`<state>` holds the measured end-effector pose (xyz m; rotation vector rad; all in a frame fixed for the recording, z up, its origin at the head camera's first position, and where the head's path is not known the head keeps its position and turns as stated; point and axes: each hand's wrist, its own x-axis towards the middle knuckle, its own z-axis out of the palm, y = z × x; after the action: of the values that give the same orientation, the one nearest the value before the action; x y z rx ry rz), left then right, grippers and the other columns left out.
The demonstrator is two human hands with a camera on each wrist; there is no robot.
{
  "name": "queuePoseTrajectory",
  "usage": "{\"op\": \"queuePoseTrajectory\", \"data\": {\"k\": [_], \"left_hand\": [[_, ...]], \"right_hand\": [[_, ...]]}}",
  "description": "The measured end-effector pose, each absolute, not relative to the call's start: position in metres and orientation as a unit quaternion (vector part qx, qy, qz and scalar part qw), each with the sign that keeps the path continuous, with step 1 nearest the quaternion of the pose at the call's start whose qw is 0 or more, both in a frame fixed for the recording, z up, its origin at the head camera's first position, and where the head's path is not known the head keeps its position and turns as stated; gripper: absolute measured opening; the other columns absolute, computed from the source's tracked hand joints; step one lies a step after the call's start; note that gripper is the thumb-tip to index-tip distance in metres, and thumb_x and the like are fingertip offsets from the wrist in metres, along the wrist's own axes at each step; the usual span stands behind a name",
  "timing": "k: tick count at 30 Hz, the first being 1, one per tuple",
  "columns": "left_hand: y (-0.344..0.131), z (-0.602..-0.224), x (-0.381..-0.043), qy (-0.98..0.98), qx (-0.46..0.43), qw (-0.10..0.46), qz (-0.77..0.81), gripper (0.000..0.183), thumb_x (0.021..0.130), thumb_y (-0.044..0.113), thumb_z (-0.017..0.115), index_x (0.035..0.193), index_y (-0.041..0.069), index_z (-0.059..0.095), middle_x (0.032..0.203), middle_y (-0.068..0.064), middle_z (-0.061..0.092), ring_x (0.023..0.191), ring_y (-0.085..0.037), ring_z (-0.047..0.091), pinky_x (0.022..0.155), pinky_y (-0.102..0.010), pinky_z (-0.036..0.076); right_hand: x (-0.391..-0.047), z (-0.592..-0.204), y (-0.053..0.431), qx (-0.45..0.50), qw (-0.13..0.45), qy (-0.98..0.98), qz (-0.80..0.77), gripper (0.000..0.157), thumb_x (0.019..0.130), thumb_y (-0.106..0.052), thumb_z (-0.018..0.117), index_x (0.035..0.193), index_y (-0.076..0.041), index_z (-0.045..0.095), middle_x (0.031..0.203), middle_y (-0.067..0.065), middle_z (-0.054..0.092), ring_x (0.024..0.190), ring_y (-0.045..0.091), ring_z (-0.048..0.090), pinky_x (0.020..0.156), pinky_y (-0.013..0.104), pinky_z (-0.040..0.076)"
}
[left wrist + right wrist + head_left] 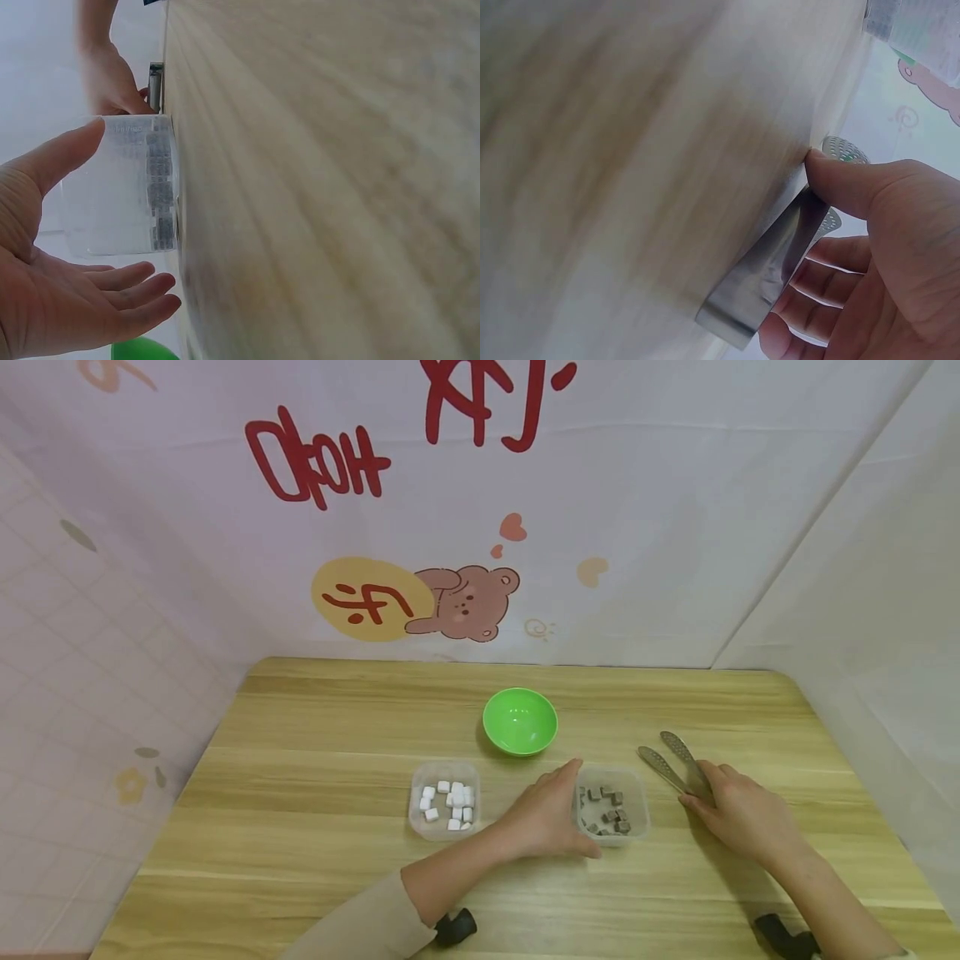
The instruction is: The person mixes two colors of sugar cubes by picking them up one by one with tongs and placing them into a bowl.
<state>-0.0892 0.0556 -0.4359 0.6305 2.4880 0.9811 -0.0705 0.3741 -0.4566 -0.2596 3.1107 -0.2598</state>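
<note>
My left hand [546, 814] is beside a clear plastic box [639, 793] of small grey-brown cubes [617, 817]. Its thumb is by the near side and its fingers are by the far left side. In the left wrist view the fingers [142, 296] are spread and straight, apart from the box wall; whether the thumb touches the box I cannot tell. My right hand [750, 818] grips metal tongs [680, 752] low over the table, thumb on one arm and fingers on the other. Their perforated tips [845, 150] stand apart and point away from me. The bent end [731, 319] faces me.
Left of the left forearm stands a second clear box [415, 802] of white cubes [457, 797]. A green bowl [520, 722] sits behind the two boxes. The wooden table [322, 727] meets a printed white cloth [637, 485] at the back, with cloth also at both sides.
</note>
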Motion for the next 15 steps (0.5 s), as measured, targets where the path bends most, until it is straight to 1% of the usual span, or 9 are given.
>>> {"op": "queuePoseTrajectory", "data": {"k": [3,4,8,13,15], "left_hand": [[0.056,-0.4381,-0.0907,0.885,0.228,0.199,0.354,0.111,0.067,0.031,0.1,0.157,0.007,0.04,0.134,-0.003,0.062,0.123,-0.019,0.058,0.107,-0.036,0.047],[0.0561,-0.4388,-0.0912,0.884,0.23,0.198,0.355,0.108,0.067,0.03,0.1,0.155,0.008,0.042,0.127,0.0,0.064,0.117,-0.016,0.059,0.103,-0.034,0.049],[0.056,-0.4405,-0.0931,0.881,0.236,0.198,0.36,0.099,0.067,0.028,0.1,0.15,0.009,0.048,0.11,0.005,0.062,0.1,-0.009,0.058,0.092,-0.028,0.05],[0.0557,-0.4403,-0.0936,0.882,0.23,0.2,0.361,0.098,0.067,0.03,0.099,0.148,0.009,0.049,0.105,0.006,0.061,0.095,-0.008,0.056,0.087,-0.027,0.051],[0.0558,-0.4399,-0.0932,0.88,0.231,0.201,0.363,0.096,0.067,0.03,0.099,0.147,0.01,0.049,0.105,0.006,0.06,0.094,-0.008,0.056,0.085,-0.027,0.05]], "right_hand": [[-0.0706,-0.4564,0.3738,-0.086,0.001,0.993,-0.081,0.062,0.094,-0.03,0.078,0.133,0.012,0.056,0.11,0.029,0.066,0.096,0.051,0.068,0.065,0.061,0.056],[-0.0708,-0.4563,0.3738,-0.087,0.001,0.993,-0.081,0.062,0.093,-0.03,0.078,0.132,0.012,0.056,0.109,0.029,0.066,0.095,0.051,0.068,0.065,0.061,0.055],[-0.0709,-0.4558,0.3736,-0.085,0.002,0.993,-0.084,0.06,0.093,-0.03,0.078,0.13,0.013,0.057,0.109,0.029,0.066,0.095,0.051,0.068,0.065,0.061,0.055],[-0.0709,-0.4543,0.3735,-0.082,0.003,0.992,-0.095,0.057,0.094,-0.027,0.077,0.128,0.014,0.058,0.115,0.034,0.066,0.098,0.053,0.067,0.07,0.063,0.056],[-0.0705,-0.4534,0.3741,-0.081,-0.001,0.992,-0.1,0.056,0.094,-0.026,0.078,0.128,0.014,0.058,0.114,0.034,0.066,0.096,0.053,0.068,0.07,0.063,0.056]]}}
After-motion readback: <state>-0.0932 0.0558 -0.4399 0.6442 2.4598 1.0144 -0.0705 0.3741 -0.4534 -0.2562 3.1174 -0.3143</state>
